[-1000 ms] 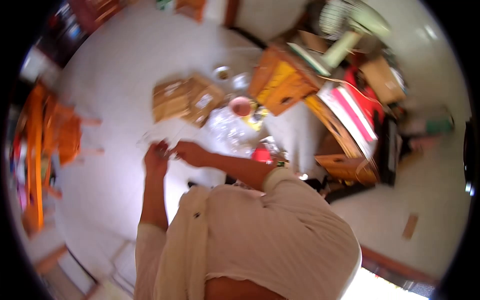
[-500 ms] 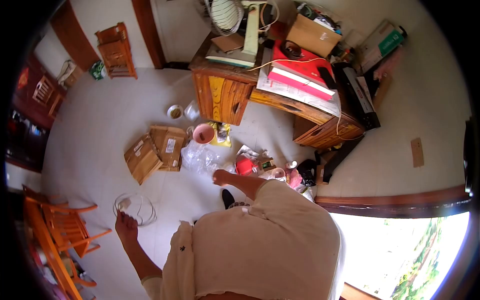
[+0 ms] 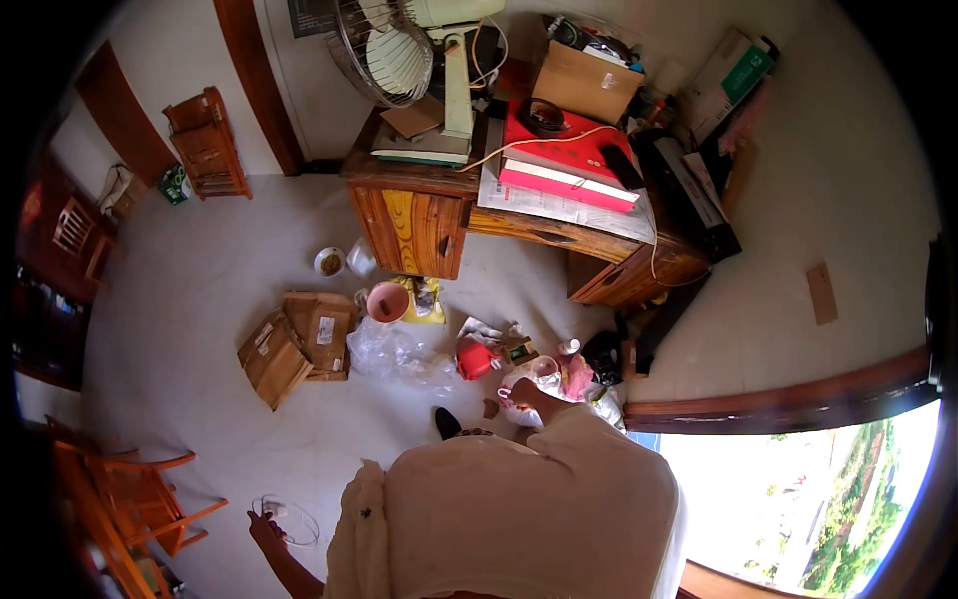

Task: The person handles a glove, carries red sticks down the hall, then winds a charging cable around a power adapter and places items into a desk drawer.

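Observation:
My left hand (image 3: 267, 531), low at the left, is closed on a coiled white cable (image 3: 315, 521) with a white plug-like block (image 3: 275, 509); the loops hang out beside the fingers. My right hand (image 3: 526, 393) is over the clutter on the floor, next to a whitish plastic bag (image 3: 519, 413) and a small pinkish loop (image 3: 504, 393). Whether its fingers grip anything is too small to make out. Close by are a red plastic container (image 3: 475, 361), a pink cup-like container (image 3: 545, 366) and a pink bag (image 3: 576, 377).
Flattened cardboard (image 3: 321, 334), clear plastic wrap (image 3: 389, 354) and a pink bucket (image 3: 387, 301) lie ahead on the floor. Beyond stands a wooden desk (image 3: 404, 225) with a fan (image 3: 399, 60) and red boxes (image 3: 564, 145). A wooden chair (image 3: 140, 489) is at the left.
My right hand has moved right, from above the plastic wrap to the cluttered bags. My left hand, with the cable, has gone lower in view. The camera view has shifted.

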The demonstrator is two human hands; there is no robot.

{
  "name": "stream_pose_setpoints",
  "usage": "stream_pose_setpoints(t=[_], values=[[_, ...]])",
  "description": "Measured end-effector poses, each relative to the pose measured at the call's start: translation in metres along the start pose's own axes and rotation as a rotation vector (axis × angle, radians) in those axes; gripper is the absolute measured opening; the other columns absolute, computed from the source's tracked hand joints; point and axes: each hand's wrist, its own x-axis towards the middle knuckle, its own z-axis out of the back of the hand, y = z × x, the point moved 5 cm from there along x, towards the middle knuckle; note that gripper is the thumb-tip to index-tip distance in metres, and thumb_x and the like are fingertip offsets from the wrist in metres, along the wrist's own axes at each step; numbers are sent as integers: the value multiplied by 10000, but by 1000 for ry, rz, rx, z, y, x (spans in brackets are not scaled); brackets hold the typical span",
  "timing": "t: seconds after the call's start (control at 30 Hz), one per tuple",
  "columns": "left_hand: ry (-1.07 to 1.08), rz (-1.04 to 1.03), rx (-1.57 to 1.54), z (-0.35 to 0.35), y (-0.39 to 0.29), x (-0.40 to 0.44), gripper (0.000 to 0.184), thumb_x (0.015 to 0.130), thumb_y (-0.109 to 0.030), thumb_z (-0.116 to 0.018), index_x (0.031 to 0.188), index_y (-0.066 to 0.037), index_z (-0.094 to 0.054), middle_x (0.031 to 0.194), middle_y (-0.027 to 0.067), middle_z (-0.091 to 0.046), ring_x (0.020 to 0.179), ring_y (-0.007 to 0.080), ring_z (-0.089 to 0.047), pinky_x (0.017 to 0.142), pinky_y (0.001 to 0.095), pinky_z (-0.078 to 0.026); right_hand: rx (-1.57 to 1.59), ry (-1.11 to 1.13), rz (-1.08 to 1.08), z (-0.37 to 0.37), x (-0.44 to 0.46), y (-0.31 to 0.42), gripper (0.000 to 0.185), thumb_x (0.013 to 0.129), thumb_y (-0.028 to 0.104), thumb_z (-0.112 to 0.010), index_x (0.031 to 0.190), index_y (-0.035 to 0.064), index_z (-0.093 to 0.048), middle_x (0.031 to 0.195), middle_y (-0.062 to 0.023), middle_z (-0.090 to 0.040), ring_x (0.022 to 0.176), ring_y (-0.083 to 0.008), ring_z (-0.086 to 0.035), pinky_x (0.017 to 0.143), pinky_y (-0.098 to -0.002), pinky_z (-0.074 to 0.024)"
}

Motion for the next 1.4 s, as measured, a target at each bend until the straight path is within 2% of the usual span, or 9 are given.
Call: stream_pose_setpoints(t=[0.23,0.43,0.6,0.7,0.83,0.9,1.17,1.33,1.4], values=[[-62,-130,-30,-8,-19,-13,316,868,-343,-468,749,-53,-511,472,-51,-244,337,58,-214,299,208,-188,369,31,141,9,14,101,94,681,175,-627,691,84,-608,670,-73,-569,575,-213,-558,499,-371,-428],[-122,-73,96,9,20,-6,297,826,-337,-510,685,-76,-501,483,-59,-245,354,52,-216,312,209,-170,636,10,232,40,13,155,98,708,171,-624,691,82,-586,622,-70,-547,518,-190,-536,435,-351,-395],[-57,16,170,12,49,13,292,818,-337,-517,673,-83,-499,471,-56,-236,344,60,-212,309,220,-174,842,-10,160,46,8,130,110,731,168,-623,692,81,-567,581,-69,-529,470,-170,-518,383,-334,-368],[172,2,180,-13,39,27,346,857,-390,-489,723,-71,-496,461,-45,-222,339,77,-220,314,232,-200,1017,-19,23,33,-1,82,120,744,166,-622,692,81,-556,557,-67,-518,441,-159,-507,351,-324,-352],[85,14,284,-68,25,43,321,859,-371,-493,726,-79,-493,458,-55,-227,338,75,-211,315,235,-200,1253,-59,19,41,-19,42,135,762,163,-620,692,80,-541,525,-66,-503,403,-143,-493,309,-310,-331],[329,33,241,-99,8,44,301,863,-351,-498,732,-81,-491,454,-58,-228,339,66,-208,316,231,-199,1306,-151,175,85,-63,55,140,783,151,-582,745,22,-544,594,-104,-545,435,-203,-532,356,-323,-408],[455,-56,309,-225,-62,-32,289,873,-328,-498,732,-76,-480,445,-59,-229,335,62,-206,316,220,-198,2003,-363,321,260,5,35,208,809,151,-569,918,-17,-513,832,-168,-588,731,-297,-587,646,-393,-507],[429,-110,348,-312,-78,-95,283,876,-299,-492,727,-58,-479,432,-57,-241,321,65,-210,305,217,-192,2341,-372,311,348,102,16,178,801,103,-554,942,2,-519,871,-151,-557,735,-287,-556,649,-415,-491],[443,-121,358,-344,-83,-117,270,871,-277,-495,731,-47,-485,433,-51,-252,321,65,-229,307,216,-203,2366,-412,497,365,154,1,179,789,80,-546,956,20,-521,877,-125,-555,721,-269,-547,643,-399,-486]])
